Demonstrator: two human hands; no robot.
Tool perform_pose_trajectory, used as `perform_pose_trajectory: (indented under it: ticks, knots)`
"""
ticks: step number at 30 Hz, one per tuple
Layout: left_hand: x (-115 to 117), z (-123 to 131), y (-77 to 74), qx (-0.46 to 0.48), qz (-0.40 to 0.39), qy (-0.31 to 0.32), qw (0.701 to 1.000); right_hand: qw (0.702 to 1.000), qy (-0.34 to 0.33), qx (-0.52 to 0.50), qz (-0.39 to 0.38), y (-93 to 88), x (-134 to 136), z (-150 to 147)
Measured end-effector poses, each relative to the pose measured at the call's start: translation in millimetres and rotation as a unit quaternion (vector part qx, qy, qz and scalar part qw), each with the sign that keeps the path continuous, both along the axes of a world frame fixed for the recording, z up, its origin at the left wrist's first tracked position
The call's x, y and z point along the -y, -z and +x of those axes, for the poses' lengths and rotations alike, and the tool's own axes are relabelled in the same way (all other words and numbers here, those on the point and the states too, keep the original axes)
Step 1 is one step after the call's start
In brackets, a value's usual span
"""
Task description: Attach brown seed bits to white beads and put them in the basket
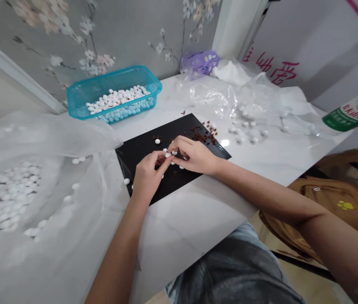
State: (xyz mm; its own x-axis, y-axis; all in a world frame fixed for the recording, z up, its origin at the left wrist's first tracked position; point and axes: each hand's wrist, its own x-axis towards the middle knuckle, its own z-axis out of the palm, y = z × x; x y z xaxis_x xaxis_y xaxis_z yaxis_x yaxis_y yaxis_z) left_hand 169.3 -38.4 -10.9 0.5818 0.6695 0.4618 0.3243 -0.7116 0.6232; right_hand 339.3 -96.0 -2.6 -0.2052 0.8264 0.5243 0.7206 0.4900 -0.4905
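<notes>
Over a black mat (162, 190) on the table, my two hands meet with the fingertips close together. A small white egg-shaped piece (168, 155) sits pinched between the thumb and fingers of my left hand (146, 172). My right hand (196, 156) has its fingers curled in a pinch right beside it; what they hold is partly hidden. More white pieces lie on the mat around and under the fingers, one loose white piece (157, 141) just beyond them. Small reddish-brown bits (202, 134) are heaped at the mat's far right corner.
Behind the mat stands a blue plastic basket (114, 78) with many white pieces. A clear plastic bag (71, 133) of white pieces spreads at left. On the right are another bag (210, 95), a purple packet (200, 62) and a bottle (352, 110). A brown backpack (330, 202) is beside the table.
</notes>
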Motion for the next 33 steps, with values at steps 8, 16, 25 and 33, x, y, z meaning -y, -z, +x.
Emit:
perform_pose_trajectory:
  ticks: [8, 16, 25, 33]
  knots:
    - [0.1, -0.1, 0.7, -0.016, 0.018, -0.004, 1.000, 1.000, -0.018, 0.002, -0.019, 3.8, -1.2, 0.5]
    - [-0.3, 0.2, 0.7, -0.026, 0.016, -0.001, 1.000, 0.999, -0.026, -0.009, -0.029, 7.5, -1.1, -0.5]
    - [0.2, 1.3, 0.5, -0.005, 0.012, -0.006, 1.000, 0.999, 0.000, -0.006, -0.036, 4.3, -0.5, -3.1]
    - [3.3, 2.4, -2.5, 0.009, 0.051, -0.023, 0.998, 0.996, 0.062, 0.007, -0.071, -1.9, -0.5, -1.6]
